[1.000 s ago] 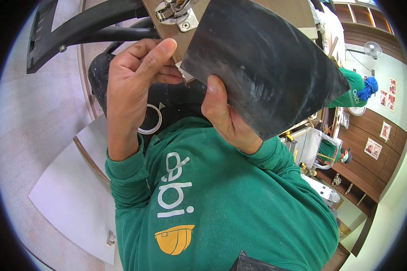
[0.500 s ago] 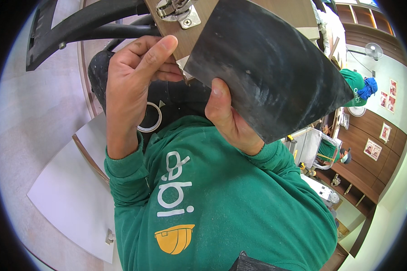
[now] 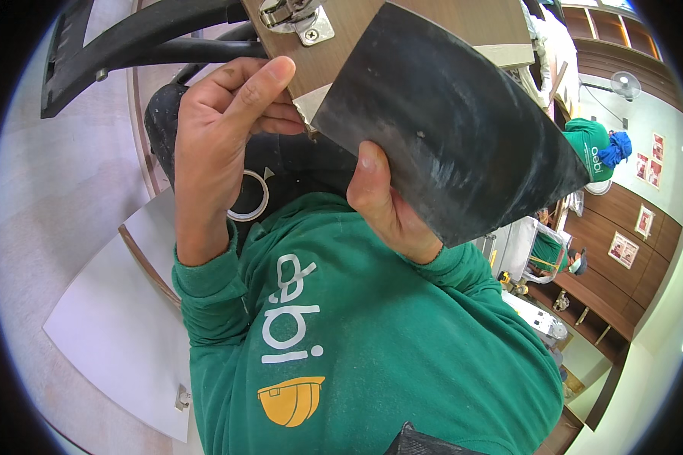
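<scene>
My right hand (image 3: pixel 391 201) grips a flat, dark black sheet (image 3: pixel 440 121) by its lower edge, thumb on top and fingers hidden behind. The sheet curves slightly and has pale smears. Behind it lies a brown wood-grain panel (image 3: pixel 349 23) with a metal hinge (image 3: pixel 315 30) and a strip of cream tape (image 3: pixel 313 102) along its near edge. At the panel's left corner is my left hand (image 3: pixel 231 110), its fingers curled against the edge and the thumb raised beside it. How firmly they pinch the edge is hard to see.
A tape roll (image 3: pixel 252 199) rests by my lap. A white panel (image 3: pixel 121 334) with a hinge lies at lower left. Black metal legs (image 3: pixel 159 38) stand at upper left. Two people in green work at right, near a fan (image 3: pixel 624 86) and a white cart (image 3: pixel 517 246).
The black sheet in my right hand has shifted slightly down, uncovering more of the cream tape on both sides. My left hand stays at the panel corner, nearly still.
</scene>
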A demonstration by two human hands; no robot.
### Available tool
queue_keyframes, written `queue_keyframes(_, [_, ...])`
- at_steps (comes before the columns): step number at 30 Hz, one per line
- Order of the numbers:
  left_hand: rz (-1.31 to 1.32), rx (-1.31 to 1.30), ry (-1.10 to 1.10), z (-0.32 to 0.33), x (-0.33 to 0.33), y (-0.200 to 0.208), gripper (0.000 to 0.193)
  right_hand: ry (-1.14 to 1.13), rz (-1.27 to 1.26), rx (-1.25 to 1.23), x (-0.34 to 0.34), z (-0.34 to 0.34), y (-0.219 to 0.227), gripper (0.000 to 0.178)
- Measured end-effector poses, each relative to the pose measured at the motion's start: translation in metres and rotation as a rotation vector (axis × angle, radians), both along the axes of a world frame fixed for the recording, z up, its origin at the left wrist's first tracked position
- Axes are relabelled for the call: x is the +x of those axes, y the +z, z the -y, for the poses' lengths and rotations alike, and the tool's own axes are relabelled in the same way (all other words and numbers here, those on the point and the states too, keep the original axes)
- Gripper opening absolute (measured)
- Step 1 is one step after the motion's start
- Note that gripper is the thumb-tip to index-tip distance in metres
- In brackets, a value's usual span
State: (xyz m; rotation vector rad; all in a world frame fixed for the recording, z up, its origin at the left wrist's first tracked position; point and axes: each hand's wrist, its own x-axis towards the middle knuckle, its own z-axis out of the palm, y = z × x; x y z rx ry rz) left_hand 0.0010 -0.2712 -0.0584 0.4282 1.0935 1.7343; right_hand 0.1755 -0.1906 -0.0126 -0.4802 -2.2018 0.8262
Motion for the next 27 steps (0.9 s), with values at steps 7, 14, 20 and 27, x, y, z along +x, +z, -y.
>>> queue_keyframes(7, [0.019,-0.012,0.002,0.0,-0.001,0.0,0.028,-0.007,0.011,-0.13,-0.006,0.001,0.01,0.018])
queue_keyframes(14, [0.007,-0.003,0.012,-0.001,0.001,0.0,0.029,-0.043,-0.065,-0.02,-0.017,-0.004,0.003,0.017])
queue_keyframes(20, [0.012,-0.011,0.003,0.0,0.0,0.001,0.03,-0.07,-0.064,0.033,-0.018,-0.004,-0.006,0.018])
queue_keyframes(27, [0.02,0.003,0.011,-0.001,0.001,0.0,0.029,-0.064,-0.034,0.005,-0.017,-0.003,-0.004,0.018])
